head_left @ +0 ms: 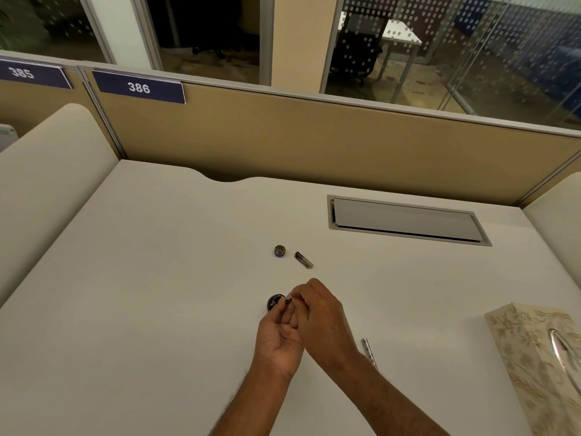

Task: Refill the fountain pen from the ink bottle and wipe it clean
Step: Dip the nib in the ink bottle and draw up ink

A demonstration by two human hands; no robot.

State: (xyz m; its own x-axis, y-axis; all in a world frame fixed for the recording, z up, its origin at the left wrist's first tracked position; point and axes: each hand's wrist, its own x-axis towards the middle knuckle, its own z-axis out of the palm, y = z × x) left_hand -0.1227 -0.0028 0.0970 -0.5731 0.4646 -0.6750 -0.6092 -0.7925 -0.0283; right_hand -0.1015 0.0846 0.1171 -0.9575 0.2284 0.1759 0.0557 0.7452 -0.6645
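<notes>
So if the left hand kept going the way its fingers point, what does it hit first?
Probably the open ink bottle, right past the left hand fingertips; beyond that lies the bottle cap. Depth is unclear.

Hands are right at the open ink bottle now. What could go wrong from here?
1. The ink bottle stands uncapped beside both hands, the left hand and the right hand; a nudge could tip it onto the white desk.
2. The tissue box sits far right, so drips may land before wiping.

Small round dark glass ink bottle point(273, 303) is sitting open on desk w/ slim silver pen section point(287, 299) tilting at its mouth; dark bottle cap point(279, 251) & short dark pen cap point(303, 259) are lying further back; silver pen barrel point(368, 350) is lying at right.
</notes>
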